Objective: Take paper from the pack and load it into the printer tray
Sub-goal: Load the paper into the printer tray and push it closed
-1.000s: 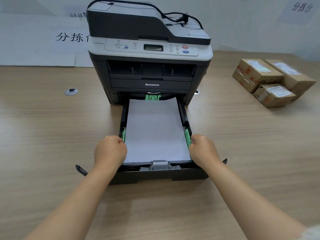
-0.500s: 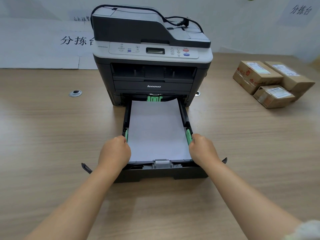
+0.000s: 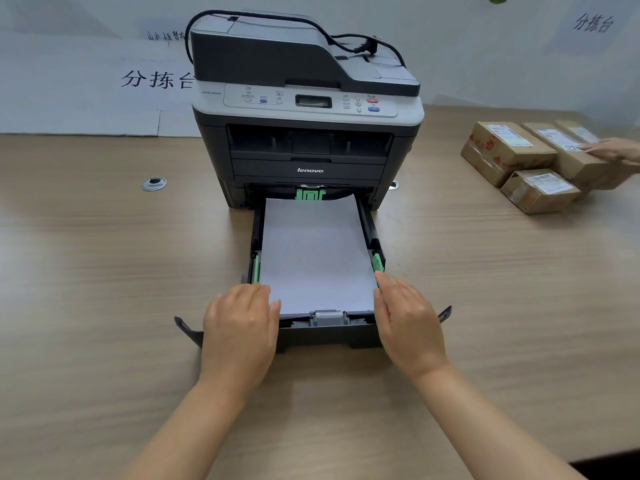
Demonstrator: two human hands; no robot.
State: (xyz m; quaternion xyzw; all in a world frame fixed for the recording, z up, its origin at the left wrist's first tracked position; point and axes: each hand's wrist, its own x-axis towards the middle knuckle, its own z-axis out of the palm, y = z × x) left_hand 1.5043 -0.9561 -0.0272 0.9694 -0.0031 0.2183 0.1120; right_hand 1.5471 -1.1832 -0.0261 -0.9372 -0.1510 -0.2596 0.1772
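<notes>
White paper lay flat in the pulled-out tray, loading all but done

Both hands sat at the tray's front corners: left hand with fingers loosely spread, tips on the sheet's near-left corner, gripping nothing; right hand open too, fingertips by the green side guide. Stack looked squared between the guides, rear edge near the printer. Judging by that, only pushing the tray home remained. No paper pack was visible; cardboard boxes sat far right, someone else's hand on them
</notes>
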